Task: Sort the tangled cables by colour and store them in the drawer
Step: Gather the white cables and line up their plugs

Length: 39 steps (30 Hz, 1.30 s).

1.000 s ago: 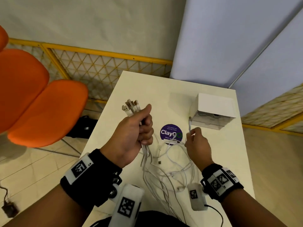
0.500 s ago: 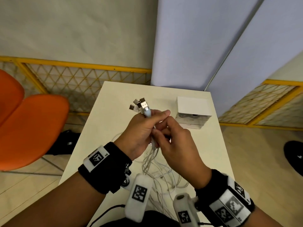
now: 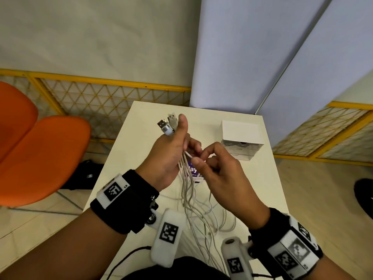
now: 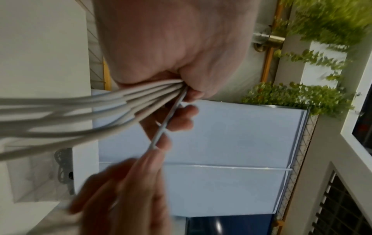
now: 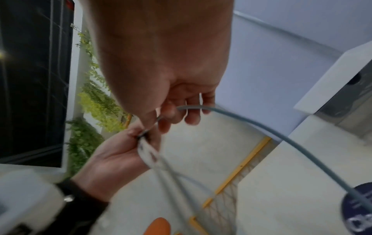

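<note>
My left hand (image 3: 171, 150) grips a bundle of white cables (image 3: 189, 190) above the white table (image 3: 141, 122). Their USB plugs (image 3: 167, 123) stick up past my thumb. The strands hang down to a loose tangle (image 3: 214, 217) on the table. My right hand (image 3: 203, 158) pinches one thin white cable (image 4: 164, 125) just beside the left fist. The wrist views show the bundle (image 4: 100, 108) in the left hand (image 4: 177, 52) and the single cable (image 5: 261, 127) in the right hand (image 5: 161, 63). The small white drawer box (image 3: 242, 132) stands at the table's far right, beyond both hands.
A round purple sticker (image 3: 194, 170) lies on the table under the hands. An orange chair (image 3: 40, 154) stands to the left. Yellow mesh fencing (image 3: 105, 93) and pale blue panels (image 3: 252, 47) border the table's far side. A dark bag (image 3: 84, 176) is on the floor.
My right hand came up from the table to the left fist, then drew back slightly with one thin cable pinched. The left hand stayed raised with the bundle.
</note>
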{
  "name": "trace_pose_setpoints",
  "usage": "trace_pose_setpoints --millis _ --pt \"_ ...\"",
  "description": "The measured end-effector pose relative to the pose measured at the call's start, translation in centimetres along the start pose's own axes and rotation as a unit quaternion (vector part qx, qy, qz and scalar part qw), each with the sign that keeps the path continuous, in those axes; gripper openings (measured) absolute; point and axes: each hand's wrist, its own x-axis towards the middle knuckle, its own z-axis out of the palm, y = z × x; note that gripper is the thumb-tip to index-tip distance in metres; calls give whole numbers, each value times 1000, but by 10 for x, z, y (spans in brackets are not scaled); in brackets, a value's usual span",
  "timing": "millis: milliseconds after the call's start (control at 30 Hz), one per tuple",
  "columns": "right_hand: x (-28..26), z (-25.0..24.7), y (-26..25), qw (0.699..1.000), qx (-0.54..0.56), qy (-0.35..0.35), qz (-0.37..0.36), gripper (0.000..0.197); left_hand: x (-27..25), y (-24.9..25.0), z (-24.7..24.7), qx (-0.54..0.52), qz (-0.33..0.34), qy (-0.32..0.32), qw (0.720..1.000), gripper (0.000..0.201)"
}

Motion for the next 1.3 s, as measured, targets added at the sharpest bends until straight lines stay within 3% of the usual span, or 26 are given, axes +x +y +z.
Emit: trace_pose_setpoints --millis 133,233,333,467,600,800,967,1067,1167,1300 --pt "-7 -23 35 997 -22 -76 20 41 -2 22 -15 -63 1 -32 997 57" --pt "-12 -40 67 988 -4 -128 89 47 -4 27 -25 8 -22 -35 999 54" --pt "-11 -49 74 986 -32 -111 116 50 -10 23 -24 126 -62 -67 988 44" --pt "4 -54 48 994 -48 -71 63 37 -17 15 -13 269 -95 -107 952 41" --pt "17 -57 10 996 -31 -83 -11 23 -24 15 -2 304 -91 -161 935 33" --pt "17 -85 43 994 -39 -100 35 47 -24 29 -19 191 -8 -132 973 40" --pt "3 -113 108 983 -91 -75 141 67 -27 25 -35 76 10 -134 988 43" --pt "-10 -122 135 967 -139 -75 198 66 -28 23 -41 -18 26 -128 991 42" --pt "-19 -127 148 963 -141 -24 230 67 -28 22 -44 -40 32 -127 991 40" --pt "-20 -135 127 976 -120 77 166 48 -24 21 -50 -33 29 -104 994 40"
